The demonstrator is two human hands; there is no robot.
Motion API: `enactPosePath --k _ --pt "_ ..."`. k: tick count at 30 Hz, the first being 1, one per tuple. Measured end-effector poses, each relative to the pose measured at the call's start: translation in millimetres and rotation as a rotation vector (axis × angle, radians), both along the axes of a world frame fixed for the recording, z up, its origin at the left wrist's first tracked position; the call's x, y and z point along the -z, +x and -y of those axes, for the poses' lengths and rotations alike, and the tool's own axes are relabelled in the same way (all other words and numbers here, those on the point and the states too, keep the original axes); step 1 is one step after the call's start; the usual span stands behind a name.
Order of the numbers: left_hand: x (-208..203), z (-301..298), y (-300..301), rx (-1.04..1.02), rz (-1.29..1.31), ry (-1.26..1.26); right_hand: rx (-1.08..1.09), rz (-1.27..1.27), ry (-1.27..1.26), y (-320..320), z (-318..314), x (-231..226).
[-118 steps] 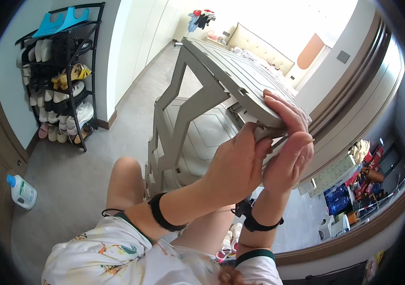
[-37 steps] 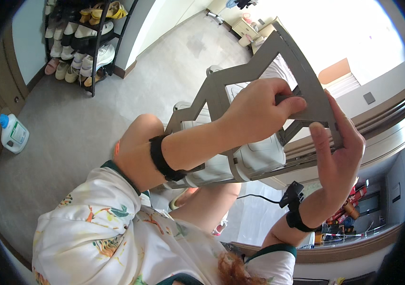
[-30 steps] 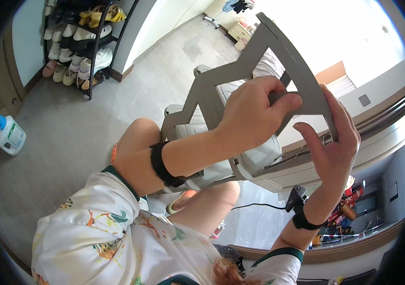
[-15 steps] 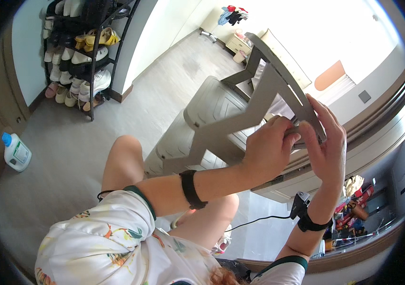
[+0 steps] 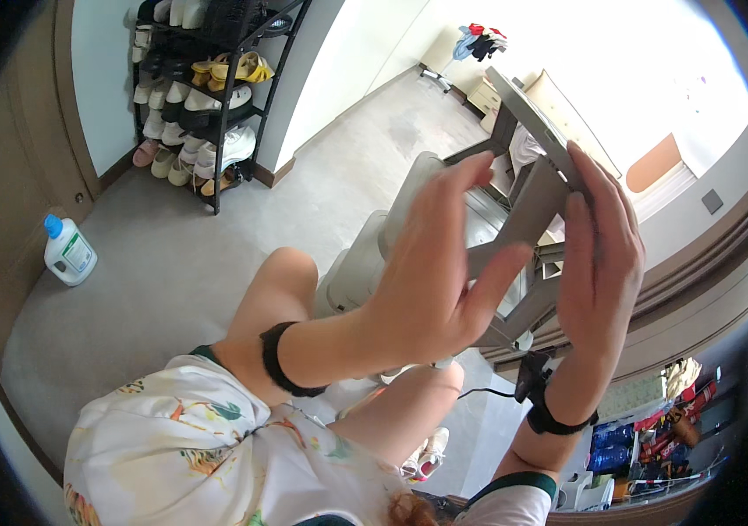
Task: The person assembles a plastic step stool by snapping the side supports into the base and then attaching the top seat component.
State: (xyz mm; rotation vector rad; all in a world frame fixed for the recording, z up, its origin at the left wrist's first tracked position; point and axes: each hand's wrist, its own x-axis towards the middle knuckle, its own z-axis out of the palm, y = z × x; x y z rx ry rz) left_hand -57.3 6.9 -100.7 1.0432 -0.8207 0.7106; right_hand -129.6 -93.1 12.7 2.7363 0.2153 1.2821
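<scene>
A grey angular frame with slanted slats and a long straight edge bar (image 5: 527, 110) stands tilted in front of me. My right hand (image 5: 603, 254) has that bar between its thumb and outstretched fingers, near the bar's lower end. Nearer to me, my left hand (image 5: 431, 263) is raised before the frame with its thumb and fingers spread, holding nothing; it looks slightly blurred. It hides part of the slats and of the grey stacked drawers or bins (image 5: 358, 263) behind. Black bands circle both my wrists, and a small black device (image 5: 533, 377) with a cable sits at the right one.
At the far left stands a black rack (image 5: 225, 131) full of shoes. A white bottle with a blue cap (image 5: 71, 254) is on the grey floor (image 5: 155, 280) near a brown door (image 5: 10, 175). Assorted goods (image 5: 654, 430) lie at the lower right. My bent knees are below the frame.
My left hand has let go near the frame's bar, moved left toward me and opened. My right hand stays on the bar, its fingers straighter. The whole view has shifted.
</scene>
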Motion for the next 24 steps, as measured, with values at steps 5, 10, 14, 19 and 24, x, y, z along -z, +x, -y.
enactPosePath --k 5,10,14,19,24 --pt "-26.5 15.5 9.0 0.42 -0.24 0.242 0.013 0.104 -0.035 13.3 -8.8 8.4" --pt "-16.5 37.4 12.8 0.38 -0.215 0.282 0.099 0.191 0.008 17.6 -16.4 20.3" --pt "-13.9 38.0 5.6 0.332 -0.205 0.234 0.085 0.326 0.038 24.1 -21.2 30.8" --pt "-12.9 31.9 1.0 0.308 -0.218 0.132 0.035 0.328 0.066 20.9 -28.9 37.5" --pt "-13.1 30.1 3.6 0.267 -0.248 0.183 0.009 0.335 0.068 24.6 -24.0 39.8"
